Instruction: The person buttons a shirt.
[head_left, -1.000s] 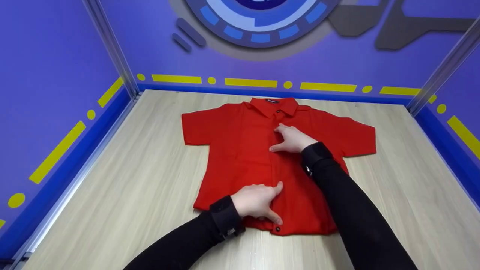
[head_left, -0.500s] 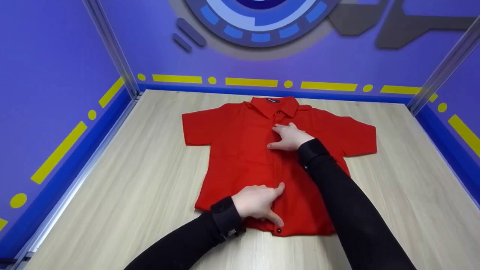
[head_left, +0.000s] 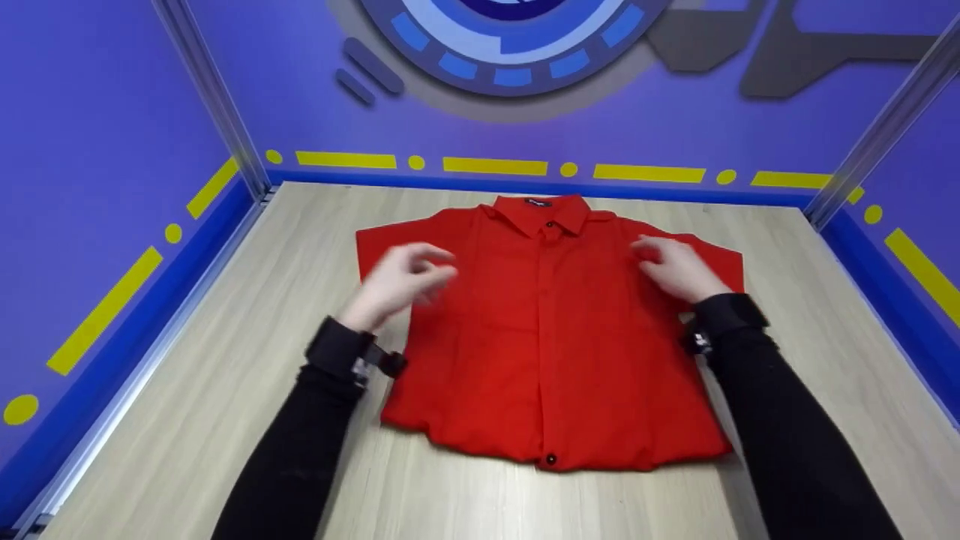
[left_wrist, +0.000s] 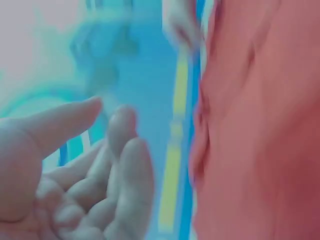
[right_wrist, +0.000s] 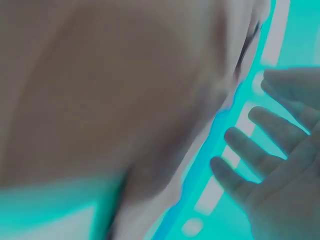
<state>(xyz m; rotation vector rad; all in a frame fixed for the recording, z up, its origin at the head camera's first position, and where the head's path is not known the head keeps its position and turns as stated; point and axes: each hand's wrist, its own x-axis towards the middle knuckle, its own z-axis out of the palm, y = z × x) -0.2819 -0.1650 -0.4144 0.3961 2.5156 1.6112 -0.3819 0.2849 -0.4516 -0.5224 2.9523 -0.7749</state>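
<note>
Shirt (head_left: 487, 345) spread front up on table (head_left: 202, 390). Left hand (head_left: 405, 281) above one sleeve side, right hand (head_left: 679, 268) above the other; both hands' fingers loose, grasping nothing.

I'm looking into what is seeming to be a purpose-built booth, a staged work station, though I'm not managing to tell what kind of building is housing it. A pale wood-grain tabletop (head_left: 225, 360) is filling its base. A purple-blue back panel (head_left: 510, 135) is standing along the far edge, a left panel (head_left: 90, 187) and right panel (head_left: 922, 187) are flanking the sides, and metal posts (head_left: 214, 97) are marking the far corners. Yellow dashes (head_left: 495, 166) and a round emblem (head_left: 512, 77) are decorating it.
</note>
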